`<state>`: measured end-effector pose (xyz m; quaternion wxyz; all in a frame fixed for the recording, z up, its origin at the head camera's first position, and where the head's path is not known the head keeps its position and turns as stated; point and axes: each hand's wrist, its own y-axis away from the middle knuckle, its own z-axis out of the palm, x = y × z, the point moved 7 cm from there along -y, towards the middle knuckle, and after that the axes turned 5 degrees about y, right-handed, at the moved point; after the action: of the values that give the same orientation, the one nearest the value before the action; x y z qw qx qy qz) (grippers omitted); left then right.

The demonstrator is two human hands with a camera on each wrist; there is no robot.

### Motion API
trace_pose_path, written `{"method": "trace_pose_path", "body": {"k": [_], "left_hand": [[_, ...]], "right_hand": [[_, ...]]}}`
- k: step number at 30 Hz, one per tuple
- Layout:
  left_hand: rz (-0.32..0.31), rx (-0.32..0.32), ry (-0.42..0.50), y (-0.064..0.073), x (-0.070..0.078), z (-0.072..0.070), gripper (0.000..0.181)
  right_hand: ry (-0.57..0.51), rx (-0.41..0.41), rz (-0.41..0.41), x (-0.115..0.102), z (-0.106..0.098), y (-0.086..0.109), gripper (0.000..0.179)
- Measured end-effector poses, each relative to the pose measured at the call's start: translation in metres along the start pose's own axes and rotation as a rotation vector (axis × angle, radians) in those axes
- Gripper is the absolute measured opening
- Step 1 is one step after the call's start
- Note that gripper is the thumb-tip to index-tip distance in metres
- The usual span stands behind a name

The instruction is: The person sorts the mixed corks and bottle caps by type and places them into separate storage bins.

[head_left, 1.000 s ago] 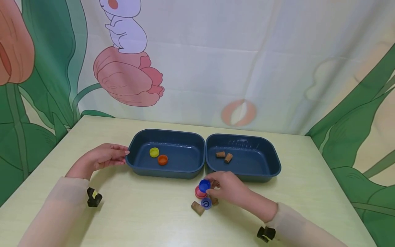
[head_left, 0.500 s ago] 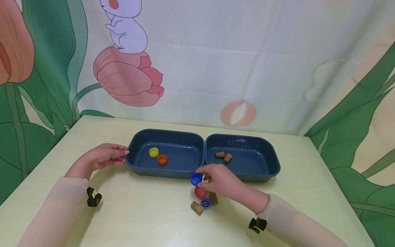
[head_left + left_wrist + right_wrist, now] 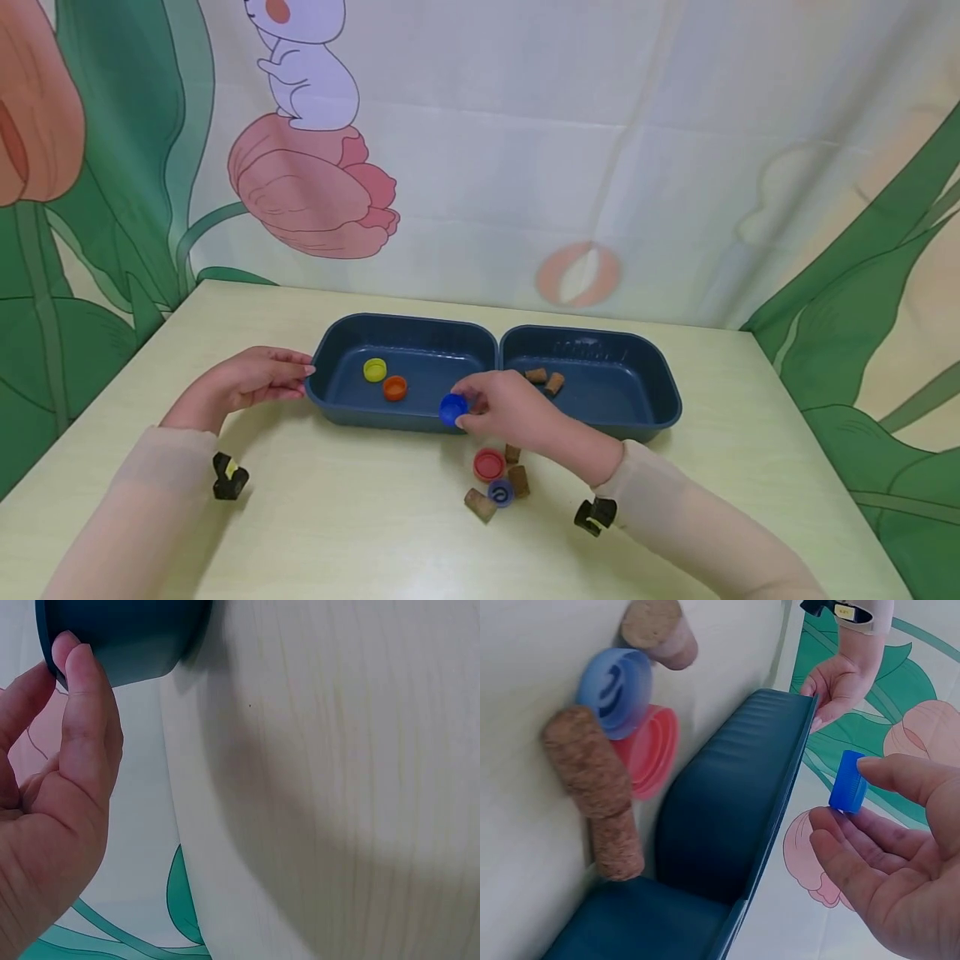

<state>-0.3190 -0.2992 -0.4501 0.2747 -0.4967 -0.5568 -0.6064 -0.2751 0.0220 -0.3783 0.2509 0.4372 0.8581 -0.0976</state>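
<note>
My right hand pinches a bright blue bottle cap between thumb and fingertips, over the near rim of the left dark blue tray. In the right wrist view, the blue cap stands on edge between thumb and fingers. A yellow cap and an orange cap lie in the left tray. My left hand grips that tray's left end; in the left wrist view its fingertips are at the rim.
A second dark blue tray adjoins on the right, with two corks inside. Before the trays lie a red cap, a purple cap and three corks. A printed curtain hangs behind the table.
My right hand has carried the blue cap up and leftward from the pile to the left tray's near rim, uncovering corks on the table. The left hand has stayed at the tray.
</note>
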Motion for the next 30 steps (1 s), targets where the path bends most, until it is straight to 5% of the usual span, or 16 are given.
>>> {"method": "trace_pose_path", "body": {"k": [30], "left_hand": [[0.005, 0.013, -0.008, 0.002, 0.003, 0.001, 0.051]], "right_hand": [[0.121, -0.090, -0.034, -0.025, -0.020, -0.053, 0.038]]}}
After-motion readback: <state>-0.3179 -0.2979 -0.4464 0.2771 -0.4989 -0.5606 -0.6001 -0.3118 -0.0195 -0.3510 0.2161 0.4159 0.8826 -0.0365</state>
